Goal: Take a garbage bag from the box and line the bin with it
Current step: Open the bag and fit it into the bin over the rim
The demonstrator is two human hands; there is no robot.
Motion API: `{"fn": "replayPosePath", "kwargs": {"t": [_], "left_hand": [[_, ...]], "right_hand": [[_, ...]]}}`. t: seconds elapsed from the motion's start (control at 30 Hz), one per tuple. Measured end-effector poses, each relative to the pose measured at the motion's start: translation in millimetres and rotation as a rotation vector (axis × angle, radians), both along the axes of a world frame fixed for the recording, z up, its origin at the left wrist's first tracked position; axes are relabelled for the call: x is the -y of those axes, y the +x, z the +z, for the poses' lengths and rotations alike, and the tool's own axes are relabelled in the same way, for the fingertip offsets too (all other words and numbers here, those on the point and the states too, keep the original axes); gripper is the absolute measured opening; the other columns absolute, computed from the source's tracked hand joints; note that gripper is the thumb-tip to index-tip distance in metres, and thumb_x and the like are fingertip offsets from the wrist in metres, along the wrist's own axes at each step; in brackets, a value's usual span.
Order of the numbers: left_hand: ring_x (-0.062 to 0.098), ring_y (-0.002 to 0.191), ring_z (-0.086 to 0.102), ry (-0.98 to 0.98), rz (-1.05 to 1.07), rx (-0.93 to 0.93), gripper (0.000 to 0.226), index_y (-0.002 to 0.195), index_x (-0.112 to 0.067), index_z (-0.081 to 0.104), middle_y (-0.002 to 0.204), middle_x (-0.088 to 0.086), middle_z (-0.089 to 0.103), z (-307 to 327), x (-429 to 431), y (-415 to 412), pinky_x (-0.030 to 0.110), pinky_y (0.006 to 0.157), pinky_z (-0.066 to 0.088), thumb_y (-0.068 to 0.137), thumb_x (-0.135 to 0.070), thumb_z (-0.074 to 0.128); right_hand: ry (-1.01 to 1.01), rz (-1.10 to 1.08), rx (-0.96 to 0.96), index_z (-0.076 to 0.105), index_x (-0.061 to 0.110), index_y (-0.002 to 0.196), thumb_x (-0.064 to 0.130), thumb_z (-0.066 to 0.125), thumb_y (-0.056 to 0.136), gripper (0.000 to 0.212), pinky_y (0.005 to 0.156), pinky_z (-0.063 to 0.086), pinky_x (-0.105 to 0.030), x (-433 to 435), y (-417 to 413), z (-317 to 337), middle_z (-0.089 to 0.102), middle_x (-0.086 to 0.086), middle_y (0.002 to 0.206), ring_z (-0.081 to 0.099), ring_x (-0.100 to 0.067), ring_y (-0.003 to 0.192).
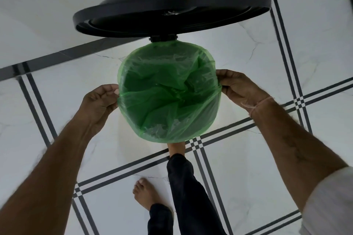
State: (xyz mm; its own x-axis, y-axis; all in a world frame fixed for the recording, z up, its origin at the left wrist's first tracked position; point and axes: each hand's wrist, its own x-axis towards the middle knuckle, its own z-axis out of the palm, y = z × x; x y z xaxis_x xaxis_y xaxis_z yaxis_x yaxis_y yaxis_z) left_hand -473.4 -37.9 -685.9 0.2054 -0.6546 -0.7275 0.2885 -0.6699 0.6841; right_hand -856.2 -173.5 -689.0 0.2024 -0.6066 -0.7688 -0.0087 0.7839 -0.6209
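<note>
A green garbage bag (pixel 168 97) lies inside the round bin, its edge folded out over the rim all around, so the bin's wall is hidden under the plastic. The bin's black lid (pixel 172 11) stands raised behind it on its hinge (pixel 163 37). My left hand (pixel 99 101) pinches the bag's edge at the bin's left side. My right hand (pixel 240 89) pinches the bag's edge at the right side. The box is not in view.
The bin stands on a white tiled floor (pixel 248 168) with black stripe lines. One bare foot (pixel 176 149) reaches under the bin's front, probably on a pedal; the other foot (pixel 145 194) stands behind it. A white wall with a dark skirting (pixel 57 59) runs behind.
</note>
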Motion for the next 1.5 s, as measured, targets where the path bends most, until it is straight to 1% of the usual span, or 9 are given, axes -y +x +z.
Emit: {"fn": "replayPosePath", "kwargs": {"t": [0.17,0.33,0.53,0.67,0.87,1.03,1.2,1.33,1.5], "left_hand": [[0.007,0.080,0.074,-0.030,-0.046,0.055,0.024,0.123,0.001,0.063,0.084,-0.007,0.080,0.7,1.0,-3.9,0.022,0.085,0.060,0.103,0.002,0.051],[0.007,0.078,0.073,-0.011,-0.036,0.068,0.036,0.100,-0.019,0.076,0.080,-0.007,0.077,3.8,4.6,-2.4,0.025,0.085,0.061,0.099,0.009,0.053],[0.005,0.080,0.073,-0.003,0.022,0.065,0.028,0.129,-0.002,0.062,0.084,-0.010,0.079,5.1,0.1,-11.7,0.022,0.081,0.061,0.102,0.000,0.052],[0.011,0.087,0.072,0.032,0.051,0.018,0.032,0.133,0.002,0.061,0.091,-0.005,0.079,3.5,0.0,-12.0,0.025,0.082,0.062,0.103,-0.001,0.052],[0.006,0.082,0.071,0.070,0.067,0.008,0.019,0.102,-0.021,0.072,0.086,-0.011,0.078,7.1,2.9,-16.5,0.034,0.091,0.054,0.102,-0.010,0.057],[0.009,0.089,0.072,0.041,0.081,0.048,0.025,0.097,-0.018,0.074,0.090,-0.007,0.078,19.0,4.7,-27.8,0.032,0.085,0.055,0.107,-0.027,0.052],[0.002,0.078,0.074,0.092,0.049,0.057,0.037,0.091,-0.015,0.072,0.081,-0.011,0.079,24.7,4.4,-43.1,0.031,0.085,0.054,0.110,-0.029,0.044],[0.003,0.078,0.068,0.155,0.058,0.070,0.042,0.088,-0.018,0.068,0.075,-0.016,0.075,25.2,7.8,-51.2,0.031,0.089,0.052,0.112,-0.023,0.035],[0.001,0.119,0.055,0.183,0.311,0.049,0.037,0.116,-0.027,0.072,0.119,-0.022,0.067,22.9,-5.0,-54.1,0.036,0.106,0.038,0.109,-0.041,0.039]], "right_hand": [[0.062,0.016,-0.063,0.070,0.007,0.099,-0.022,0.041,0.095,0.041,0.081,0.063,-0.028,0.5,0.5,-0.1,0.079,-0.002,0.085,0.072,-0.017,0.084],[0.077,0.030,-0.134,0.072,0.016,0.096,-0.014,0.049,0.096,0.038,0.083,0.057,-0.033,1.0,-0.8,4.5,0.076,0.003,0.085,0.068,-0.016,0.084],[-0.047,-0.032,-0.053,0.070,0.004,0.110,-0.018,0.041,0.098,0.038,0.087,0.062,-0.028,-10.5,-4.0,2.5,0.073,-0.011,0.103,0.072,-0.017,0.092],[-0.032,-0.091,-0.079,0.070,0.003,0.098,-0.018,0.047,0.096,0.031,0.079,0.061,-0.023,-12.2,-5.8,1.7,0.076,-0.003,0.085,0.072,-0.013,0.081],[0.004,-0.002,-0.194,0.071,0.013,0.089,-0.009,0.051,0.099,0.031,0.065,0.059,-0.021,-6.4,6.3,17.9,0.077,0.006,0.072,0.071,-0.010,0.071],[0.024,-0.071,-0.172,0.068,0.017,0.116,0.031,0.057,0.104,0.022,0.089,0.052,-0.031,-18.8,3.5,33.8,0.075,0.004,0.102,0.068,-0.013,0.097],[-0.092,-0.017,-0.183,0.060,0.015,0.126,0.012,0.065,0.099,0.028,0.088,0.050,-0.033,-30.3,7.6,31.7,0.070,-0.008,0.100,0.066,-0.016,0.092],[-0.071,0.005,-0.163,0.056,0.013,0.132,0.013,0.063,0.101,0.032,0.085,0.050,-0.032,-22.3,12.9,30.6,0.073,0.000,0.094,0.068,-0.009,0.085],[-0.074,-0.253,-0.258,0.064,0.022,0.119,0.026,0.070,0.097,0.023,0.096,0.047,-0.041,-47.6,9.6,33.4,0.074,0.004,0.105,0.066,-0.014,0.103]]}}
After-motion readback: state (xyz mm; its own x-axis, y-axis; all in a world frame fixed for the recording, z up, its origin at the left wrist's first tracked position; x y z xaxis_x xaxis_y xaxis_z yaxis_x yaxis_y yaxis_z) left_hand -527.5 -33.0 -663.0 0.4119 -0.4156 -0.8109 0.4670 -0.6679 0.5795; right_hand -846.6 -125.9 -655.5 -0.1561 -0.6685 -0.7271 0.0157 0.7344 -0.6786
